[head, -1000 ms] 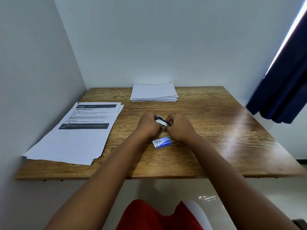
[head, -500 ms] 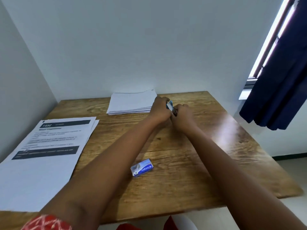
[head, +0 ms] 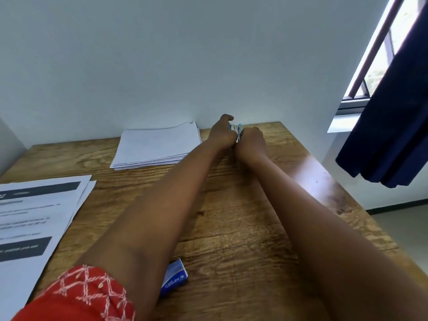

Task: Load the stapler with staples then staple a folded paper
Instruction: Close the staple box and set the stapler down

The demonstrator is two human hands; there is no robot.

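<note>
Printed sheets with dark header bars lie at the left edge of a wooden tabletop, overlapping one another. Below them, at the bottom left corner, a red sleeve with pale stitched lattice work covers the person's upper left arm. A stack of plain white paper sits at the far side of the tabletop, close to the wall and just left of the hands. A small blue and white staple box lies near the front edge, partly hidden behind the left forearm and well apart from the hands. Both arms reach forward across the tabletop to its far edge. There the left hand and the right hand meet, touching, with a small blue stapler caught between them; only a sliver of blue and metal shows above the knuckles. The fingers of both hands are curled closed around it, the left thumb raised over the top. Whether the stapler is open or closed cannot be told, and no staples are visible. At far right, a dark blue curtain hangs beside a bright window, and a patch of glare falls on the wood below.
</note>
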